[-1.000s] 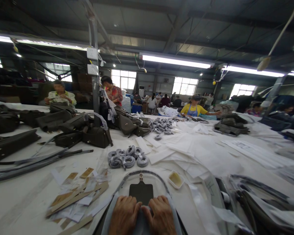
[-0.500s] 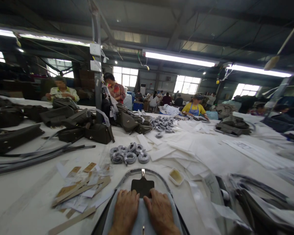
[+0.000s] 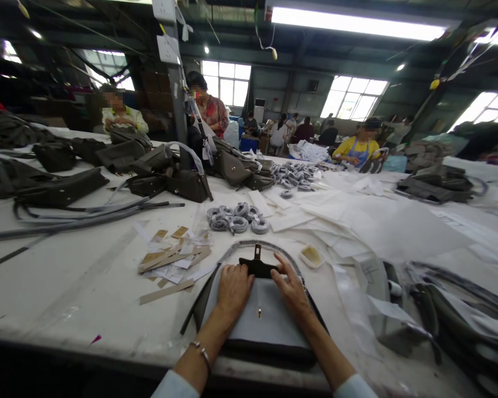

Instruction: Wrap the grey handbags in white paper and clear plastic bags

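Just inside the worktop's (image 3: 87, 265) front edge lies a dark olive-grey handbag (image 3: 269, 351), its front covered by a pale blue-grey sheet (image 3: 247, 326), a small metal turn-lock (image 3: 259, 313) showing and a wrapped handle (image 3: 259, 241) arching behind. The left hand (image 3: 235, 287) lies with bent fingers at its dark tab (image 3: 259, 270), which carries a metal clasp (image 3: 258, 252); the half-open right hand (image 3: 290, 287) touches the tab's other end. I cannot tell whether either grips. Rightward, a pale panel (image 3: 371, 290) bears a dark mark (image 3: 370, 273), unreadably blurred.

Workshop with heaped dark bags (image 3: 122, 157)
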`<state>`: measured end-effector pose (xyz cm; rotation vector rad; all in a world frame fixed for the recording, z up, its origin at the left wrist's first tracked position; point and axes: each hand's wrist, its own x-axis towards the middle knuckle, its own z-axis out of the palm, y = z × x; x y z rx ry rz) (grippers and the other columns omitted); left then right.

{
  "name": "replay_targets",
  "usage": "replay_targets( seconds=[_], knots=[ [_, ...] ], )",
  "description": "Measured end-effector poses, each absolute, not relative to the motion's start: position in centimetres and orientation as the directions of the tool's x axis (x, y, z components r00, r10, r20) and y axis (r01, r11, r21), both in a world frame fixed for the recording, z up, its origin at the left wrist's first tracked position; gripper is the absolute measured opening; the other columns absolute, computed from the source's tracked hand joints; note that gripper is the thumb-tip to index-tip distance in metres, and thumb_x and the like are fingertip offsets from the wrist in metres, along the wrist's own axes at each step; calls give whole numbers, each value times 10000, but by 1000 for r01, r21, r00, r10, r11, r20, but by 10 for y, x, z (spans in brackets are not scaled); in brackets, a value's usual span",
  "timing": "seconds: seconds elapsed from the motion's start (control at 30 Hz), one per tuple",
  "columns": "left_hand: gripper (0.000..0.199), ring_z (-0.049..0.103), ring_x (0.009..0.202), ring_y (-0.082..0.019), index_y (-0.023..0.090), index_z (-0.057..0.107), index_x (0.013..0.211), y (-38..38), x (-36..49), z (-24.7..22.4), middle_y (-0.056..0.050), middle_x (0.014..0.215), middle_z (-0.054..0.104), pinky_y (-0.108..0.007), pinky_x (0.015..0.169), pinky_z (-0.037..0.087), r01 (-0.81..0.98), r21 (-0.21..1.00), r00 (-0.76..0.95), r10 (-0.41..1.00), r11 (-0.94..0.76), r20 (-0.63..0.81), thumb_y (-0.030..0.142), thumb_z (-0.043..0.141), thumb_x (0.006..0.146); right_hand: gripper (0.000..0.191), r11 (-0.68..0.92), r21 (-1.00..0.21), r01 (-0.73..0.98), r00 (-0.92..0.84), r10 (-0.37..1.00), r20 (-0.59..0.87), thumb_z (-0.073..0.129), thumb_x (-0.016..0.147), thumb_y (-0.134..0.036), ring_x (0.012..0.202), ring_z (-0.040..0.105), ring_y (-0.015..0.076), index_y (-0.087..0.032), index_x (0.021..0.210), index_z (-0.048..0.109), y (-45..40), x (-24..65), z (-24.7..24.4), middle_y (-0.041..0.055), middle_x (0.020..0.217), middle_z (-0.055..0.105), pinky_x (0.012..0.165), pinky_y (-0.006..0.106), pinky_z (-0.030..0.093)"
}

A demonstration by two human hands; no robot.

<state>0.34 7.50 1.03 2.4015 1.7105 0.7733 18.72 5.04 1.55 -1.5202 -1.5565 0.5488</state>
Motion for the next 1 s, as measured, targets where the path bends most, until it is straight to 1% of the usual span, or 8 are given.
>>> replay_targets(
  seconds=[0.07, 0.13, 0.27, 0.37, 0.5, 0.67, 0.83, 1.0],
  knots=[
    [42, 599, 918, -263, 160, 574, 874, 76, 1, 10, -88, 882, 641, -447, 907, 443, 835, 430, 187, 911, -345, 367, 198, 556, 865, 440, 256, -811, 526, 16, 950, 311, 451, 934, -508, 1005, 612, 233, -228, 1209, 649, 48, 190, 20, 74, 1058, 677, 938, 363, 458],
    [79, 593, 943, -245, 178, 545, 895, 76, -3, 11, -76, 919, 619, -418, 886, 469, 797, 510, 122, 912, -325, 391, 128, 508, 846, 431, 317, -810, 493, -42, 939, 342, 396, 964, -512, 978, 606, 221, -227, 1032, 713, 46, 191, 22, 71, 994, 670, 922, 344, 456],
    [368, 587, 1062, -174, 193, 510, 1019, 73, -12, 16, -78, 1060, 613, -347, 923, 482, 668, 639, 79, 890, -382, 449, -25, 302, 807, 510, 328, -803, 498, -31, 932, 362, 322, 991, -508, 873, 591, 199, -213, 775, 678, 43, 188, 25, 60, 857, 621, 853, 320, 463],
    [381, 635, 908, -134, 192, 537, 990, 67, -15, 20, -33, 942, 654, -278, 827, 516, 546, 672, 192, 855, -501, 481, -28, 285, 808, 405, 348, -762, 546, -66, 924, 376, 440, 957, -498, 856, 580, 199, -218, 710, 599, 41, 184, 26, 46, 829, 620, 890, 338, 444],
    [300, 623, 774, -132, 182, 607, 805, 61, -14, 23, -12, 791, 657, -249, 739, 505, 406, 639, 394, 756, -653, 523, 11, 361, 822, 266, 382, -679, 627, -120, 909, 400, 608, 882, -407, 845, 591, 192, -230, 702, 525, 40, 180, 23, 8, 824, 637, 1063, 431, 325],
    [311, 560, 690, -136, 182, 621, 658, 61, -10, 18, -7, 660, 602, -252, 705, 452, 350, 544, 561, 636, -763, 530, 41, 434, 863, 210, 393, -602, 695, -172, 904, 392, 682, 814, -312, 888, 606, 199, -239, 724, 507, 39, 177, 21, 14, 907, 665, 1122, 476, 256],
    [285, 516, 662, -146, 172, 590, 618, 65, -6, 13, -2, 636, 575, -268, 692, 432, 394, 466, 650, 599, -792, 467, 57, 516, 867, 208, 384, -558, 735, -204, 911, 358, 689, 799, -320, 945, 609, 209, -241, 725, 511, 37, 174, 22, 28, 955, 675, 1137, 489, 238],
    [260, 560, 713, -143, 178, 641, 703, 59, -15, 27, -5, 713, 626, -242, 689, 450, 419, 428, 721, 580, -801, 380, 19, 493, 845, 202, 371, -550, 748, -193, 915, 354, 696, 775, -286, 967, 618, 209, -238, 716, 508, 37, 174, 22, 25, 966, 676, 1140, 478, 240]
  ],
)
